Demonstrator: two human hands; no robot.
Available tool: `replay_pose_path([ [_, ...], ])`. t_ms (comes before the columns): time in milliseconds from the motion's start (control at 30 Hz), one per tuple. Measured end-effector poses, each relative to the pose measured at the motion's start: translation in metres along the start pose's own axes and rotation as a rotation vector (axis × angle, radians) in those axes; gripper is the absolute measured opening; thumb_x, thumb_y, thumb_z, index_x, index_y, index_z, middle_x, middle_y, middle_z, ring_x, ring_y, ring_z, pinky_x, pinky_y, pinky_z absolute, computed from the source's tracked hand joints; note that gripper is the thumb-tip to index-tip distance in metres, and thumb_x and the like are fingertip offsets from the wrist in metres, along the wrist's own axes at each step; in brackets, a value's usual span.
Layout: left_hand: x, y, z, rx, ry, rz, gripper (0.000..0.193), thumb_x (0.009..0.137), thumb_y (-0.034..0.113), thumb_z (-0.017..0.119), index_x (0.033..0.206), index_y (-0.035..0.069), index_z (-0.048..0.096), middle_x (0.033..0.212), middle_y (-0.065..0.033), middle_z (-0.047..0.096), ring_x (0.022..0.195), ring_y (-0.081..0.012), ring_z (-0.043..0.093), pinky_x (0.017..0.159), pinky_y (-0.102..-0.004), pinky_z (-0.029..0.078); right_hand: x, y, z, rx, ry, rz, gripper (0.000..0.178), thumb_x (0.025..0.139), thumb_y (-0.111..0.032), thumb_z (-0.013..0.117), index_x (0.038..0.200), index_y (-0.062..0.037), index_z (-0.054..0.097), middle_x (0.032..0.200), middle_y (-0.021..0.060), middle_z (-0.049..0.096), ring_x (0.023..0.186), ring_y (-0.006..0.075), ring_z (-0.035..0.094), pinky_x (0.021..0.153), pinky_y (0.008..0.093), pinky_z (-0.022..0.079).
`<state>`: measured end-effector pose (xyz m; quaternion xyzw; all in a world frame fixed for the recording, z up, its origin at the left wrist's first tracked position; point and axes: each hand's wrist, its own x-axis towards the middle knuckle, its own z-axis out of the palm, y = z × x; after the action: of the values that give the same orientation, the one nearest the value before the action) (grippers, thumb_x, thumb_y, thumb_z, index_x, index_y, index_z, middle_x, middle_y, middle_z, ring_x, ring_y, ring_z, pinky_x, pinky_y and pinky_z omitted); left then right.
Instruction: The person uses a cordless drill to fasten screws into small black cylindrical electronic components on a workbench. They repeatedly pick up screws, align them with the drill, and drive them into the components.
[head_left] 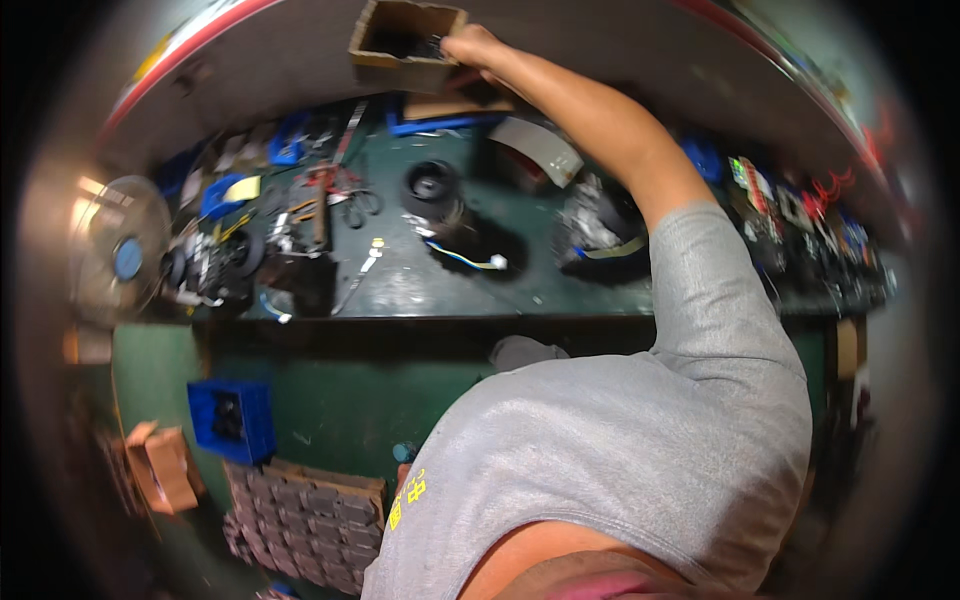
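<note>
My right hand is stretched far across the bench to the right rim of an open cardboard box. Its fingers are bent together there, with the tips at dark small pieces inside; what they pinch cannot be made out. Only a sliver of my left hand shows low beside my shirt, close to a small teal object; its fingers are hidden. On the bench below the box stands a round black motor-like part, its wires ending in a white connector.
A bagged part and a curved white piece lie under my right arm. Scissors, a hammer and cluttered parts cover the bench's left. A fan stands far left; a blue crate and cardboard box sit below.
</note>
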<state>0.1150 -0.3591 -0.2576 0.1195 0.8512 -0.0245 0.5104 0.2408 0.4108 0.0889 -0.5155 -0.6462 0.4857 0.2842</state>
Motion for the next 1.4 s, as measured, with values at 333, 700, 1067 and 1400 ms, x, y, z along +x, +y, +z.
replay_pose_path([
  [333, 0.045, 0.072, -0.025, 0.556, -0.078, 0.287, 0.051, 0.067, 0.039, 0.086, 0.097, 0.0, 0.075, 0.096, -0.0155, 0.074, 0.091, -0.0251, 0.071, 0.08, -0.0368, 0.054, -0.345, 0.031, -0.198, 0.243, 0.14, 0.171, 0.035, 0.088, -0.015, 0.063, 0.113, 0.0083, 0.056, 0.111, 0.0233, 0.064, 0.096, 0.0374, 0.069, 0.071, 0.0446, 0.067],
  [700, 0.008, 0.21, 0.044, 0.916, -0.07, 0.442, 0.055, 0.065, 0.043, 0.087, 0.097, 0.0, 0.075, 0.099, -0.0162, 0.074, 0.094, -0.0256, 0.071, 0.082, -0.0368, 0.055, -0.677, 0.263, -0.3, 0.336, 0.419, 0.464, 0.019, 0.089, -0.013, 0.058, 0.094, 0.0051, 0.062, 0.083, 0.0095, 0.06, 0.068, 0.0197, 0.063, 0.057, 0.0334, 0.063],
  [1067, -0.124, 0.315, 0.244, 1.002, -0.041, 0.493, 0.06, 0.062, 0.047, 0.088, 0.098, 0.0, 0.076, 0.102, -0.0169, 0.075, 0.098, -0.0261, 0.072, 0.084, -0.0368, 0.055, -0.871, 0.506, -0.44, 0.285, 0.689, 0.734, 0.021, 0.085, -0.014, 0.054, 0.095, 0.003, 0.061, 0.083, 0.0092, 0.061, 0.071, 0.0205, 0.064, 0.058, 0.0403, 0.061],
  [1400, -0.188, 0.401, 0.363, 1.07, -0.011, 0.506, 0.056, 0.068, 0.038, 0.084, 0.104, -0.003, 0.074, 0.113, -0.0217, 0.072, 0.106, -0.0308, 0.07, 0.087, -0.0381, 0.055, -0.86, 0.634, -0.599, 0.092, 0.837, 0.813, 0.018, 0.081, -0.012, 0.056, 0.083, 0.0047, 0.063, 0.075, 0.011, 0.063, 0.065, 0.0224, 0.065, 0.052, 0.0394, 0.061],
])
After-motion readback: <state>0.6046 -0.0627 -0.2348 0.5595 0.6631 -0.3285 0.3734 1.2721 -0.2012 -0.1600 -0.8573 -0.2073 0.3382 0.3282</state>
